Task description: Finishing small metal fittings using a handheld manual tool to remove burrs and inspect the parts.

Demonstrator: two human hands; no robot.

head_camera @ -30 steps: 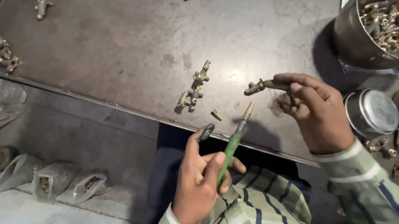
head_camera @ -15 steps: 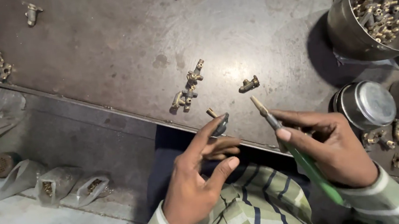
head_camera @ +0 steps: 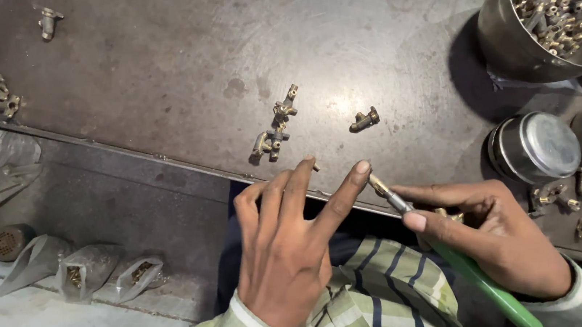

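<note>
Head view: I see my right hand [head_camera: 504, 241] gripping the green-handled screwdriver [head_camera: 455, 258], my left hand [head_camera: 290, 247] open, and many small brass fittings [head_camera: 276, 125] left.

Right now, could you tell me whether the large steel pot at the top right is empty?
Not empty: the large steel pot stands upright, with brass fittings piled inside.

workshop, steel bench [head_camera: 150, 77], tins [head_camera: 544, 10] of brass fittings [head_camera: 276, 125]

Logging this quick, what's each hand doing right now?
Left hand: open, fingers spread, thumb at the tool's tip.
Right hand: closed on the green-handled tool.
</note>
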